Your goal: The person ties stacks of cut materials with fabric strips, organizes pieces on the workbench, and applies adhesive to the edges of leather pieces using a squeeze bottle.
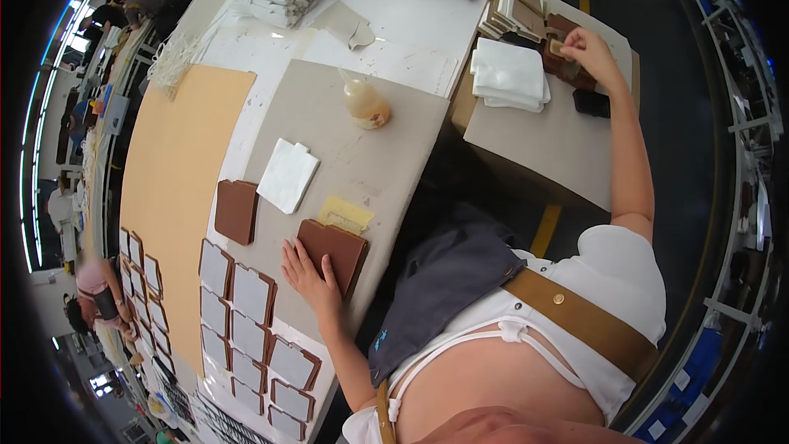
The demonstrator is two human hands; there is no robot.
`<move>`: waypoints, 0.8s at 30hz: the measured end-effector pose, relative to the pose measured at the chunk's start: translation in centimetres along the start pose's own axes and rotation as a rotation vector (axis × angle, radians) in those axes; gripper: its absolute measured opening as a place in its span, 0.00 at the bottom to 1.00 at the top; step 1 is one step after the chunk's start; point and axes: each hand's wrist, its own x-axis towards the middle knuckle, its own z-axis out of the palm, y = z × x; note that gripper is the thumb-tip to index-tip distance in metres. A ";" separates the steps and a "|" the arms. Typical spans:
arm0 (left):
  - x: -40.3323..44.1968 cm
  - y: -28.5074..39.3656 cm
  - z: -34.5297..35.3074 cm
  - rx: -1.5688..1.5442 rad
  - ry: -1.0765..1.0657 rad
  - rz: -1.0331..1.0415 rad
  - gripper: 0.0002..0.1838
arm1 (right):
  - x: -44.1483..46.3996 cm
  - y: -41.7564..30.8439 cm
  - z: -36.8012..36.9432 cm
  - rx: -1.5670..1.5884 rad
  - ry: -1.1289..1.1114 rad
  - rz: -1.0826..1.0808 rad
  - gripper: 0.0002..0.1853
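Note:
My left hand (314, 275) lies flat with fingers stretched over a stack of brown leather pieces (339, 248) near the table edge. Under the stack's far side shows a yellow pad (347, 214). Reaching out to the side table, my right hand (585, 53) pinches a small tan piece (557, 49), its exact kind unclear. Just below that piece are brown leather pieces (574, 72). Beside the left hand's stack lie a brown leather piece (237, 212) and a white notched piece (288, 175).
A glue bottle (366, 105) stands on the grey board (403, 127). Rows of grey-faced brown pieces (251, 292) cover the near left. White folded pieces (508, 74), a banded stack (516, 8) and a black object (592, 104) sit on the side table. People work at far left.

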 end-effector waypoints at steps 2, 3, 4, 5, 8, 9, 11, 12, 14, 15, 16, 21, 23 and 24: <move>-0.1 -0.1 0.1 0.006 0.016 0.009 0.32 | -2.3 2.2 0.3 -0.176 0.037 0.051 0.06; -0.1 -0.1 0.2 0.011 0.024 0.013 0.31 | -3.2 3.1 0.7 -0.263 0.053 0.076 0.07; -0.1 -0.2 0.3 0.015 0.026 0.016 0.31 | -3.8 3.8 1.4 -0.294 0.082 0.103 0.07; -0.2 -0.3 0.4 0.020 0.028 0.017 0.31 | -4.2 4.3 2.1 -0.324 0.109 0.129 0.07; -0.2 -0.4 0.4 0.022 0.025 0.018 0.31 | -4.9 3.6 3.9 -0.354 0.173 0.135 0.08; -0.3 -0.3 0.3 0.021 0.022 0.017 0.31 | -4.9 3.3 4.3 -0.347 0.193 0.135 0.08; -0.3 -0.1 0.2 0.009 0.022 0.011 0.31 | -5.1 3.2 4.7 -0.443 0.214 0.134 0.08; -0.2 0.0 0.2 0.002 0.024 0.005 0.31 | -5.2 3.4 4.9 -0.500 0.241 0.112 0.08; -0.1 -0.2 0.4 0.009 0.033 0.015 0.31 | -4.9 3.4 4.8 -0.558 0.300 0.082 0.09; -0.2 -0.3 0.4 0.013 0.035 0.019 0.31 | -5.0 2.8 4.3 -0.558 0.330 0.078 0.09; -0.3 -0.3 0.3 0.010 0.030 0.015 0.31 | -5.1 1.8 3.8 -0.558 0.360 0.075 0.09; -0.1 -0.3 0.2 0.033 0.008 0.004 0.32 | -4.2 -4.3 4.0 0.074 0.131 0.000 0.13; -0.1 -0.4 0.2 0.017 0.009 -0.010 0.32 | -4.4 -7.5 6.3 0.498 -0.187 -0.090 0.14; 0.0 -0.4 0.1 0.027 0.010 -0.006 0.33 | -4.7 -8.8 9.1 0.737 -0.293 -0.083 0.15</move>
